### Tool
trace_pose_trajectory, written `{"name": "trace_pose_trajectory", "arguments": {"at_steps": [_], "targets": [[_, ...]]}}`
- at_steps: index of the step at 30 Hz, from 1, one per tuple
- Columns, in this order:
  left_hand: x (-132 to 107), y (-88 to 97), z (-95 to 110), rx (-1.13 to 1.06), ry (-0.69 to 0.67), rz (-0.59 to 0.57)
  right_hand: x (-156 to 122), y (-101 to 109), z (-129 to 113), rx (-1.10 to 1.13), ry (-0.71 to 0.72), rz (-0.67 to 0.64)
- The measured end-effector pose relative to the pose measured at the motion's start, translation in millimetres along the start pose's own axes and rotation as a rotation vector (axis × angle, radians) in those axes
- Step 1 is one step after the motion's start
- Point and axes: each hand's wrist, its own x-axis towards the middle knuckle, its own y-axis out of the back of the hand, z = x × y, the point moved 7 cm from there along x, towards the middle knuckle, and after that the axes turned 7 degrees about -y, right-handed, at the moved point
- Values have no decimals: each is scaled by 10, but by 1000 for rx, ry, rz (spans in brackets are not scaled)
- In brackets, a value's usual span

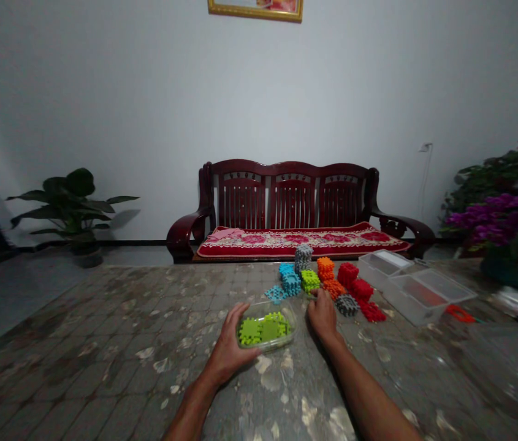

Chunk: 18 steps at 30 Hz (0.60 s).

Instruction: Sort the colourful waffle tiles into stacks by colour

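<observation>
My left hand (230,349) grips the left side of a small clear plastic container (268,329) that holds several lime-green toothed building pieces. My right hand (322,313) rests on the table just right of the container, its fingers curled towards the stack of lime-green pieces (309,280); what they pinch is not visible. Behind them stand stacks of blue pieces (290,278), grey pieces (303,257), orange pieces (326,269) and red pieces (353,278), with a loose grey piece (347,304) beside my right hand.
The marbled table (102,343) spreads wide. Clear lidded boxes (417,291) sit at the right, with a purple-flowered plant (511,226) beyond. A dark wooden bench (293,211) with a red cushion stands behind the table, and a potted green plant (72,208) is at the left.
</observation>
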Motion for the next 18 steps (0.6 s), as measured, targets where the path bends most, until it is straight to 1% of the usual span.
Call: {"name": "trace_pose_trajectory", "arguments": {"at_steps": [2,5,10,18], "targets": [[1,-1,4,-5,-3,0,29,25,91,58,-42,86],[-1,6,7,-2,-4,7,68,3,134,70,-45,135],[-2,6,8,2,-3,-11,141,-67,108,18,-36,73],[4,5,45,7,7,-27,207,-55,-1,-82,-47,-4]]}}
